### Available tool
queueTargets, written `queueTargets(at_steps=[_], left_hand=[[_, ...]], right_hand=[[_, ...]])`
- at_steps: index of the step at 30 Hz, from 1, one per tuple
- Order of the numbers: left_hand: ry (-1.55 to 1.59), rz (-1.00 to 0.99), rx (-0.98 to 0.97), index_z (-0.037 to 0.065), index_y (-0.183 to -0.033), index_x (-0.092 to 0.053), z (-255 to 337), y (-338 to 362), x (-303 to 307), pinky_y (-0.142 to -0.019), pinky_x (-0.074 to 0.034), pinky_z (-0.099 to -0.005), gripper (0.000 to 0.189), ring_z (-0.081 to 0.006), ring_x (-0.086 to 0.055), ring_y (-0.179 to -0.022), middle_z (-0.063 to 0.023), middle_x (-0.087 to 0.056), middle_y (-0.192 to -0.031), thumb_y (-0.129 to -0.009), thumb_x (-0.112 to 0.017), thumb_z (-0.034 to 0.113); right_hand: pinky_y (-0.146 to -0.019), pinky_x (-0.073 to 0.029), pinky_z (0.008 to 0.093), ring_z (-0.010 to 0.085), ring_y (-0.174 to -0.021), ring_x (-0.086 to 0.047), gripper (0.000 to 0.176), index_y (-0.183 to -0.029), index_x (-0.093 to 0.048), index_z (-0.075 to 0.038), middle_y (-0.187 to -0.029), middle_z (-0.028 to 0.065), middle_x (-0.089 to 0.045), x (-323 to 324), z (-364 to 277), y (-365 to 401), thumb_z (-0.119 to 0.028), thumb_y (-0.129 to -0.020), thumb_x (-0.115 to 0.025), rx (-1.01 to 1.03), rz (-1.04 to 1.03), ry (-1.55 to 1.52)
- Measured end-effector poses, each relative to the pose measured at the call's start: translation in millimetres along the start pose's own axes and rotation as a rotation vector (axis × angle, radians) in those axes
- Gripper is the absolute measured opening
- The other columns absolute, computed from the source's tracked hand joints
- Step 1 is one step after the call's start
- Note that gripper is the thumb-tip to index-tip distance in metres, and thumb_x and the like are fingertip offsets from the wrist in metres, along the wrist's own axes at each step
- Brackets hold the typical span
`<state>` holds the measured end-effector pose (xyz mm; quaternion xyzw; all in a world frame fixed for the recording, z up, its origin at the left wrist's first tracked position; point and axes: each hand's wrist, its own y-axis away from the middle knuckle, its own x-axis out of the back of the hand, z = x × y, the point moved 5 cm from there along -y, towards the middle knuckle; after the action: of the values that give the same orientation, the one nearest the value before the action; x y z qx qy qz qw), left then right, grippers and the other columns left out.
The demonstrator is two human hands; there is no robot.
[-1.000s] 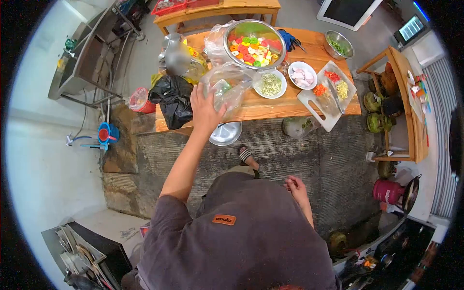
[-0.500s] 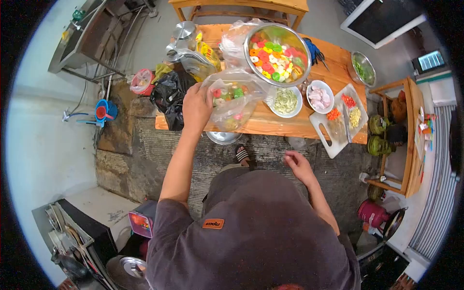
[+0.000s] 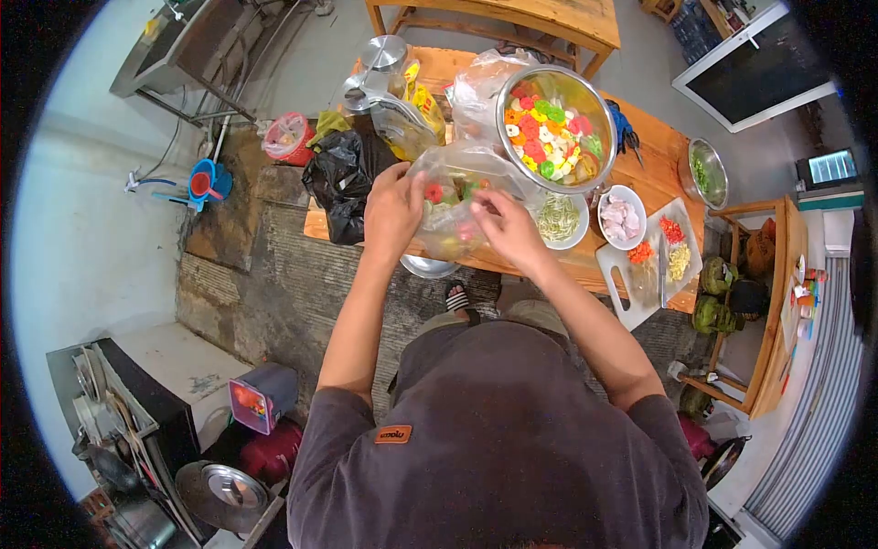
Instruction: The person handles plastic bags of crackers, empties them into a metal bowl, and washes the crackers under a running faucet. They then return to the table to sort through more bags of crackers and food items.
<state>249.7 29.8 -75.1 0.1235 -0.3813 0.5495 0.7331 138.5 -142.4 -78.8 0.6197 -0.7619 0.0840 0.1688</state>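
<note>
The shirt (image 3: 512, 430) is dark grey with 1 orange-brown patch (image 3: 393, 435). The sandal (image 3: 456, 300) has black and white stripes. Red, orange, yellow, green and white pieces (image 3: 549, 133) fill the silvery bowl (image 3: 509, 156). On the white board (image 3: 645, 300), the 3 heaps are red (image 3: 672, 230), orange (image 3: 639, 252) and pale yellow (image 3: 679, 263). The plastic bag (image 3: 336, 188) is black, the bucket (image 3: 217, 177) blue, the dipper (image 3: 200, 184) red, the table (image 3: 663, 142) orange-brown with darker grain.

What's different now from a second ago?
The right hand has risen forward from beside the body to the clear bag; whether it grips is unclear. The left hand still holds the bag. The steel bowl and board stayed put.
</note>
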Motion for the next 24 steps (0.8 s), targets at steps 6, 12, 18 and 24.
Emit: queueTargets(at_steps=[6, 12, 18, 24], left_hand=[[-0.101, -0.036, -0.231, 0.001, -0.110, -0.072, 20, 46, -29, -0.103, -0.044, -0.0450, 0.036, -0.0410, -0.056, -0.119, -0.0242, -0.060, -0.127, -0.091, -0.067, 0.031], [-0.085, -0.108, -0.116, -0.004, -0.129, -0.058, 30, 48, -19, -0.110, -0.038, -0.0464, 0.055, -0.0421, -0.048, -0.129, -0.0266, -0.051, -0.138, -0.090, -0.068, 0.033], [-0.093, -0.036, -0.002, -0.006, -0.129, -0.052, 15, 50, -10, -0.098, -0.048, -0.0454, 0.043, -0.0423, -0.056, -0.116, -0.0248, -0.055, -0.130, -0.089, -0.057, 0.008], [-0.070, -0.119, 0.095, -0.002, -0.134, -0.050, 21, 58, -14, -0.094, -0.049, -0.0451, 0.049, -0.0412, -0.058, -0.113, -0.0225, -0.056, -0.125, -0.086, -0.056, 0.005]], right_hand=[[-0.087, -0.052, 0.0384, 0.0283, -0.100, -0.068, 0.051, -0.125, -0.059, 0.000, -0.109, 0.0193, -0.068, -10, 7, -15, -0.041, -0.096, -0.059, -0.310, -0.052, 0.162], [-0.099, -0.047, 0.0358, 0.0253, -0.114, -0.061, 0.041, -0.126, -0.056, 0.002, -0.125, 0.0161, -0.062, -14, 74, -20, -0.015, -0.089, -0.054, -0.464, -0.136, -0.577], [-0.109, -0.044, 0.0472, 0.0342, -0.124, -0.056, 0.033, -0.116, -0.056, 0.003, -0.140, 0.0214, -0.053, 1, 58, -3, -0.010, -0.086, -0.047, -0.447, -0.100, -1.118], [-0.110, -0.042, 0.0554, 0.0436, -0.130, -0.051, 0.059, -0.141, -0.039, 0.006, -0.144, 0.0257, -0.048, 12, 65, 3, -0.013, -0.085, -0.043, -0.363, -0.119, -1.332]])
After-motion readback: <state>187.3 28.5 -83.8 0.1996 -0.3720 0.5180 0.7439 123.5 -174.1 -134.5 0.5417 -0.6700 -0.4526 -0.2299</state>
